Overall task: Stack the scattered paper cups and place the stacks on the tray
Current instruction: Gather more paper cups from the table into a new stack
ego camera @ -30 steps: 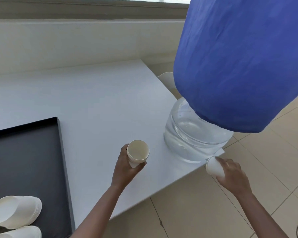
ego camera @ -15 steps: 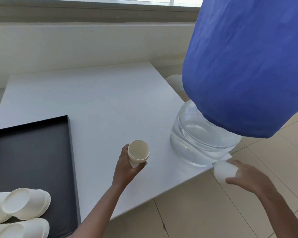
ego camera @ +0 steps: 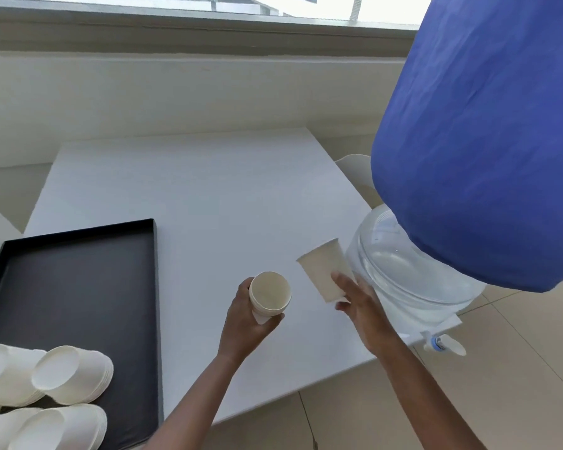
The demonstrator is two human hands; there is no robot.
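Note:
My left hand grips a white paper cup above the white table, its mouth tilted toward me. My right hand holds a second paper cup by its base, a little to the right of the first and apart from it. A black tray lies at the left of the table. On the tray's near end lie several stacks of white cups on their sides.
A large clear water jug under a blue cloth cover stands on the table's right corner, its tap past the edge. A white chair back shows behind it. Tiled floor lies below and right.
My right hand has lifted its cup from below the table's corner up over the table, close to the cup in my left hand. The view has shifted left, showing more of the tray.

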